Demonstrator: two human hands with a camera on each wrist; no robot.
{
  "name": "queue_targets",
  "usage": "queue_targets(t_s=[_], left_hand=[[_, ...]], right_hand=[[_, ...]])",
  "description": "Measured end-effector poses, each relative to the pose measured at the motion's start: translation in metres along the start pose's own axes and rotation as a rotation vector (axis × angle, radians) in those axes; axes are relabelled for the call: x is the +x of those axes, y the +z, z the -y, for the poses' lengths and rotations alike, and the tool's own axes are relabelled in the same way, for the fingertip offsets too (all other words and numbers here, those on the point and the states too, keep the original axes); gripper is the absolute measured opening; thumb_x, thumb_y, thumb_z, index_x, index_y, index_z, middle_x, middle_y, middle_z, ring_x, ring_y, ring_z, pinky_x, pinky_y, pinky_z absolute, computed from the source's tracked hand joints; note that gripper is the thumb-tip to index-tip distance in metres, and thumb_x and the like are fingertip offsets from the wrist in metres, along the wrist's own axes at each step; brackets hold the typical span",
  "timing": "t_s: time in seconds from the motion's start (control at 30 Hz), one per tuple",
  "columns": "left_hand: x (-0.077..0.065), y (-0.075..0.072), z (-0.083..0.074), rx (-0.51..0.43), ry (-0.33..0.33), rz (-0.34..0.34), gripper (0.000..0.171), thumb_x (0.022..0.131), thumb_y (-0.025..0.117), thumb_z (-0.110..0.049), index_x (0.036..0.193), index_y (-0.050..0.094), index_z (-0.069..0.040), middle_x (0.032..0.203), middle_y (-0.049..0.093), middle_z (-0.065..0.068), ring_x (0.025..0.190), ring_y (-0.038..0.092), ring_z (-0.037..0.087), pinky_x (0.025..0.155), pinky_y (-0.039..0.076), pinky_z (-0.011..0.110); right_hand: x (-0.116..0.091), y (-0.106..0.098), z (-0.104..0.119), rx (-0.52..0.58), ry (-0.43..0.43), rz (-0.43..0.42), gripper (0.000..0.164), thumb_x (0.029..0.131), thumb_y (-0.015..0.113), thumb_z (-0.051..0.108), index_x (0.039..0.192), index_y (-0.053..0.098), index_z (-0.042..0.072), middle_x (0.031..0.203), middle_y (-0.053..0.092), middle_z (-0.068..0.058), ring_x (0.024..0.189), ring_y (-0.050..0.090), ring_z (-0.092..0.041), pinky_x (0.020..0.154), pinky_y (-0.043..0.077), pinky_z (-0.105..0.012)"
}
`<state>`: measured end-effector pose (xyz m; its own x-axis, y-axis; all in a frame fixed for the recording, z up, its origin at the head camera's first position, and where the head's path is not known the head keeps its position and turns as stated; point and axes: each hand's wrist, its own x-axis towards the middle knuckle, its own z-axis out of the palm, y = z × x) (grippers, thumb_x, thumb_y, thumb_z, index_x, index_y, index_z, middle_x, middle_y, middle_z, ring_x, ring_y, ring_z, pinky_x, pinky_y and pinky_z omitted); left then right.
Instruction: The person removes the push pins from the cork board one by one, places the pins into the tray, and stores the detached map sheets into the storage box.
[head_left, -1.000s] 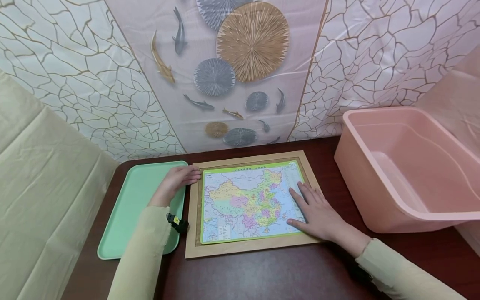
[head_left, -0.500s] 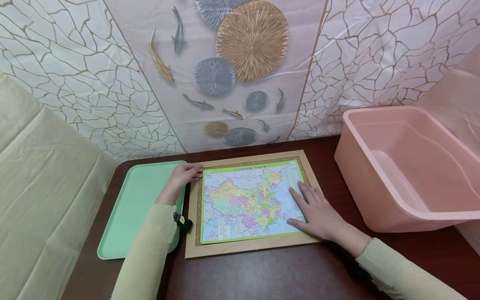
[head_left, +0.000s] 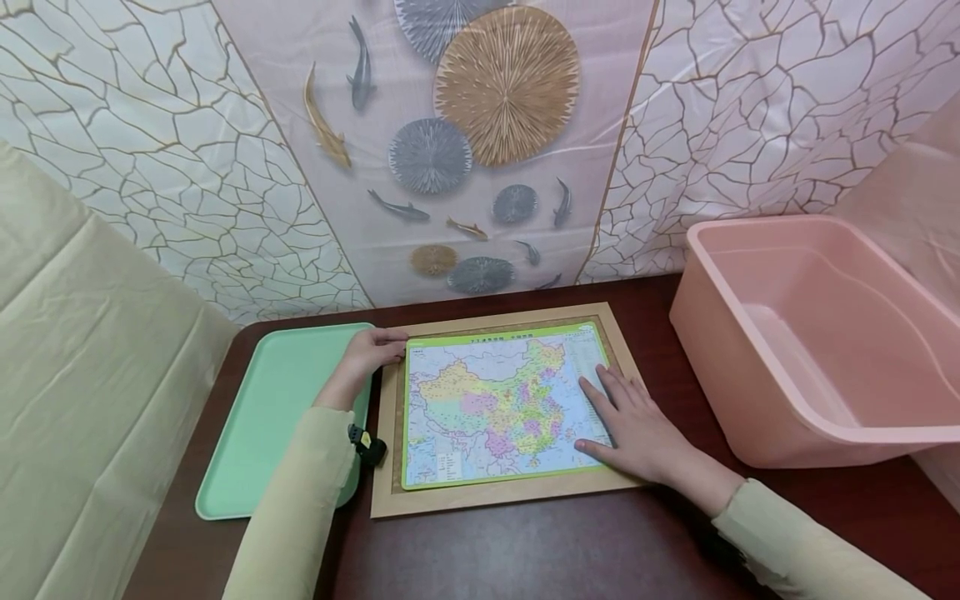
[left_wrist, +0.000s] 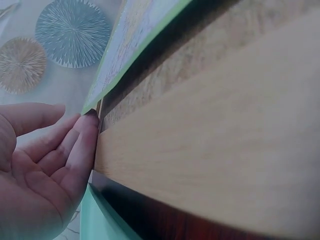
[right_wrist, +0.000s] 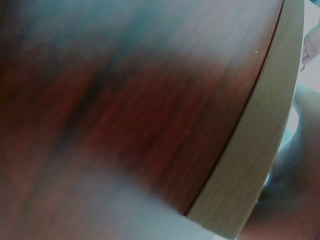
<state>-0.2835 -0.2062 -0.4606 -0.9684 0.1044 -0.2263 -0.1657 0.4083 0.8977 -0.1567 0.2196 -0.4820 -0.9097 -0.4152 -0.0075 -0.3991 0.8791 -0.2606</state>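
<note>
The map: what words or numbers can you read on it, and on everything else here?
Nothing reads clearly.
Map: title along its top, too blurred; other print, too small.
Black wrist device: any marks on its yellow patch, too small.
Green tray, pink tub: no lettering visible.

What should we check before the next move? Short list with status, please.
1. Right hand steadying the map sheet: ok, fingers spread over its right side.
2. Map sheet flat at the far left corner: not ok, its edge looks raised off the cork in the left wrist view.
3. Left hand pinching that corner: not ok, fingertips are there but the thumb is apart.
4. Anything under the map sheet: cannot tell, hidden.
5. Pink tub clear of the wooden-bordered board: ok, they stand apart.
</note>
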Motion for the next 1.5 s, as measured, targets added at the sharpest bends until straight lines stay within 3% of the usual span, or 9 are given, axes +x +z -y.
queue_targets(t_s=[0.1, 0.23, 0.37, 0.5, 0.8, 1.33, 1.5], left_hand=[[0.000, 0.000, 0.000, 0.001, -0.007, -0.003, 0.039, 0.111, 0.056, -0.012, 0.143, 0.059, 0.010, 0.149, 0.059, 0.029, 0.130, 0.065, 0.037, 0.109, 0.058, 0.039], [0.000, 0.001, 0.000, -0.001, -0.035, -0.009, 0.038, 0.110, 0.058, -0.011, 0.142, 0.061, 0.010, 0.146, 0.061, 0.030, 0.111, 0.073, 0.022, 0.099, 0.062, 0.031], [-0.001, 0.001, 0.001, -0.011, -0.058, -0.005, 0.039, 0.110, 0.059, -0.010, 0.142, 0.060, 0.011, 0.145, 0.061, 0.031, 0.095, 0.073, 0.008, 0.093, 0.064, 0.027], [-0.001, 0.001, 0.003, -0.028, -0.066, -0.007, 0.039, 0.109, 0.059, -0.010, 0.142, 0.059, 0.011, 0.144, 0.062, 0.032, 0.087, 0.071, 0.002, 0.091, 0.064, 0.026], [-0.003, 0.002, 0.007, -0.052, -0.083, 0.016, 0.040, 0.107, 0.063, -0.010, 0.140, 0.060, 0.012, 0.131, 0.069, 0.027, 0.074, 0.069, 0.000, 0.077, 0.064, 0.019], [-0.008, 0.003, 0.010, -0.015, -0.140, 0.084, 0.043, 0.105, 0.067, -0.011, 0.140, 0.058, 0.013, 0.099, 0.070, 0.007, 0.068, 0.067, 0.005, 0.069, 0.064, 0.021], [-0.009, 0.003, 0.010, -0.013, -0.142, 0.119, 0.043, 0.105, 0.067, -0.009, 0.140, 0.059, 0.013, 0.093, 0.074, 0.007, 0.066, 0.069, 0.004, 0.069, 0.065, 0.022]], right_hand=[[0.000, 0.000, 0.000, -0.002, -0.001, -0.001, 0.095, 0.098, 0.065, 0.065, 0.167, 0.032, 0.007, 0.174, 0.022, -0.027, 0.161, 0.019, -0.048, 0.129, 0.021, -0.070], [0.000, 0.000, 0.000, -0.001, -0.002, -0.003, 0.095, 0.098, 0.065, 0.065, 0.167, 0.033, 0.007, 0.174, 0.022, -0.027, 0.161, 0.019, -0.048, 0.129, 0.021, -0.070], [0.000, 0.001, 0.000, 0.000, 0.000, -0.002, 0.096, 0.098, 0.064, 0.066, 0.167, 0.033, 0.008, 0.174, 0.022, -0.027, 0.161, 0.019, -0.048, 0.129, 0.022, -0.070], [0.001, 0.001, -0.001, -0.003, -0.002, -0.002, 0.096, 0.098, 0.063, 0.066, 0.167, 0.032, 0.008, 0.174, 0.022, -0.027, 0.161, 0.019, -0.048, 0.129, 0.022, -0.070], [0.001, 0.002, -0.002, -0.005, -0.003, -0.004, 0.096, 0.098, 0.063, 0.067, 0.167, 0.032, 0.008, 0.174, 0.022, -0.026, 0.161, 0.019, -0.048, 0.129, 0.022, -0.070], [0.001, 0.001, -0.001, -0.008, -0.009, -0.008, 0.095, 0.098, 0.065, 0.064, 0.167, 0.033, 0.007, 0.174, 0.023, -0.027, 0.161, 0.020, -0.048, 0.128, 0.022, -0.070], [0.001, 0.001, -0.001, -0.003, -0.005, -0.006, 0.096, 0.098, 0.064, 0.066, 0.167, 0.033, 0.008, 0.174, 0.022, -0.027, 0.161, 0.020, -0.048, 0.128, 0.022, -0.070]])
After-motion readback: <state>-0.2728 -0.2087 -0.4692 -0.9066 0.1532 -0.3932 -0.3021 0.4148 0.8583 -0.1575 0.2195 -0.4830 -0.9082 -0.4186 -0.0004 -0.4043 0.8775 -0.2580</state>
